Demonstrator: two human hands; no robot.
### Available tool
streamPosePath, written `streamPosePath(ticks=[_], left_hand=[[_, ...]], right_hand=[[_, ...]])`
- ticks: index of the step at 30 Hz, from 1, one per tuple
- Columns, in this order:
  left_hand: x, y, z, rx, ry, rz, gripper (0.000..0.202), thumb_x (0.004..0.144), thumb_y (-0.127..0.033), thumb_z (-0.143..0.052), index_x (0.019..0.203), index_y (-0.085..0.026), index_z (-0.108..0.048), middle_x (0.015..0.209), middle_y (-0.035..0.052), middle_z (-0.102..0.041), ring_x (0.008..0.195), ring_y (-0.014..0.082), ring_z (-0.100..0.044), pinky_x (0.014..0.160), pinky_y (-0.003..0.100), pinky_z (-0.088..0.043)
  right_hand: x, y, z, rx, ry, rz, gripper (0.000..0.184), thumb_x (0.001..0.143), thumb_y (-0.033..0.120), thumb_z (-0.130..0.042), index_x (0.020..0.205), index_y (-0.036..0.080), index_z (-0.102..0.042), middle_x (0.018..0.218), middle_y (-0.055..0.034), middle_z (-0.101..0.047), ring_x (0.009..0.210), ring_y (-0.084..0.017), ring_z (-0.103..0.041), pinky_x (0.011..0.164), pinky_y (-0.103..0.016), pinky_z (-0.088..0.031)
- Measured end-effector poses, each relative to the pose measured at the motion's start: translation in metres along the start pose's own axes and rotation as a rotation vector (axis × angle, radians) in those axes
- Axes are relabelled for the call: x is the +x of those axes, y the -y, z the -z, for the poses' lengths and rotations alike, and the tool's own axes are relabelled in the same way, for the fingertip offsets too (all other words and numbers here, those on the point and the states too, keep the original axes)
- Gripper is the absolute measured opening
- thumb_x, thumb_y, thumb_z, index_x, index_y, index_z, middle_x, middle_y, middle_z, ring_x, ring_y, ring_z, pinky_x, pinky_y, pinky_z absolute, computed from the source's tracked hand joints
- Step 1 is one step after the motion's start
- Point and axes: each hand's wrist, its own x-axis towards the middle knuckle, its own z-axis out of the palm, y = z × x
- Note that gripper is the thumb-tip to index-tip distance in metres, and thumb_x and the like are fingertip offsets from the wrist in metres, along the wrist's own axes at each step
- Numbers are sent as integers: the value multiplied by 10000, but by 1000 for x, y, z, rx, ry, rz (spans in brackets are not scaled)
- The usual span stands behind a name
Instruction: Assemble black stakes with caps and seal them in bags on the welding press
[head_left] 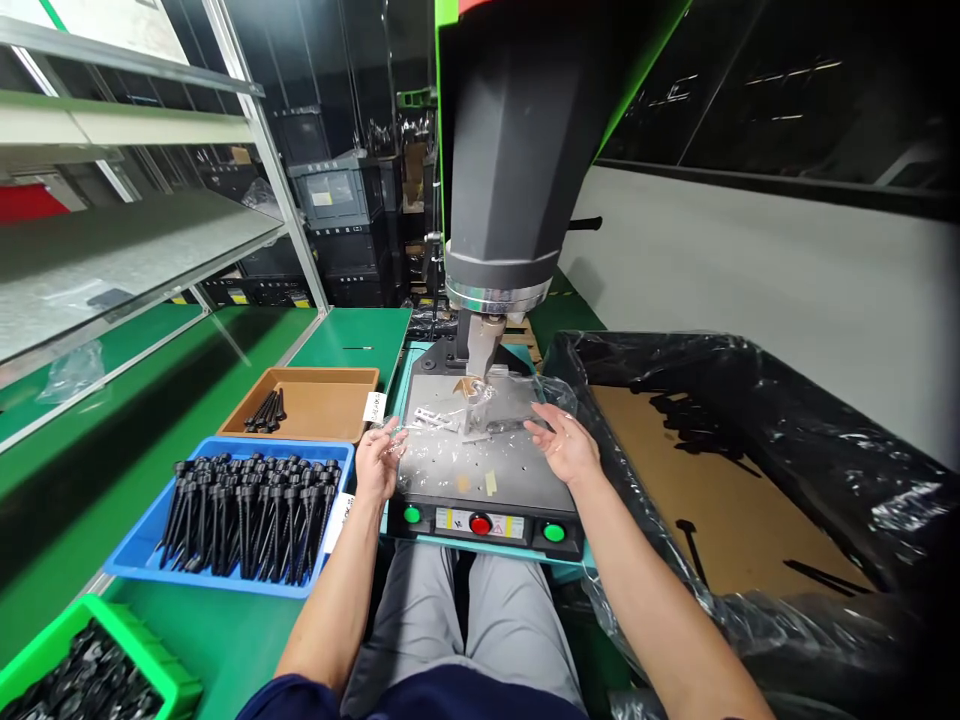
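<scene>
A clear plastic bag (480, 415) lies stretched over the metal plate (517, 475) of a press machine, under its horn (480, 345). My left hand (377, 460) holds the bag's left edge, fingers curled on the film. My right hand (564, 445) holds the right edge, palm turned inward. White parts (435, 415) show through the bag near the horn. Two green buttons (412, 515) and a red one (480, 524) sit on the machine's front panel below my hands.
A blue tray (142, 545) of several black long parts stands left of the machine, a brown tray (330, 405) behind it, a green bin (169, 685) at the near left. A cardboard box lined with black plastic (750, 500) stands at right. Metal shelving (135, 240) rises at left.
</scene>
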Motion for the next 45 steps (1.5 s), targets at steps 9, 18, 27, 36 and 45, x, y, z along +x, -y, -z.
streamPosePath(ticks=[9, 18, 27, 36, 45], left_hand=[[13, 14, -10, 0, 385, 513, 778, 697, -886, -410, 940, -184, -640, 1125, 204, -693, 927, 299, -692, 721, 395, -543], [19, 67, -96, -168, 813, 809, 709, 852, -627, -522, 1257, -46, -562, 1278, 245, -624, 1040, 305, -677, 822, 356, -523], [38, 30, -119, 122, 768, 448, 642, 785, -156, -691, 1384, -185, -463, 1377, 179, -578, 1091, 311, -674, 948, 456, -522], [64, 6, -91, 227, 576, 303, 790, 727, -155, -721, 1444, -186, -390, 1351, 183, -602, 1046, 271, -696, 885, 391, -549], [78, -8, -57, 267, 397, 152, 812, 688, -164, -730, 1436, -220, -419, 1333, 165, -621, 1036, 236, -695, 784, 295, -563]], right_hand=[[-7, 26, 2, 0, -49, 18, 191, 819, 268, -595, 997, 242, -661, 1172, -61, -709, 656, -162, -712, 393, -204, -470], [-25, 67, 9, -93, -13, 46, 197, 855, 277, -552, 1017, 239, -658, 1145, -63, -721, 588, -144, -691, 334, -188, -407], [-31, 96, 10, -217, -65, 60, 199, 868, 270, -599, 1061, 227, -622, 1014, -83, -746, 576, -180, -705, 333, -198, -429], [2, 70, -22, -244, -29, -57, 105, 911, 246, -592, 987, 179, -621, 915, -98, -749, 565, -176, -688, 377, -220, -469], [44, 49, -66, -276, -38, -94, 44, 909, 176, -625, 870, 167, -605, 692, -36, -705, 475, -116, -617, 376, -185, -461]])
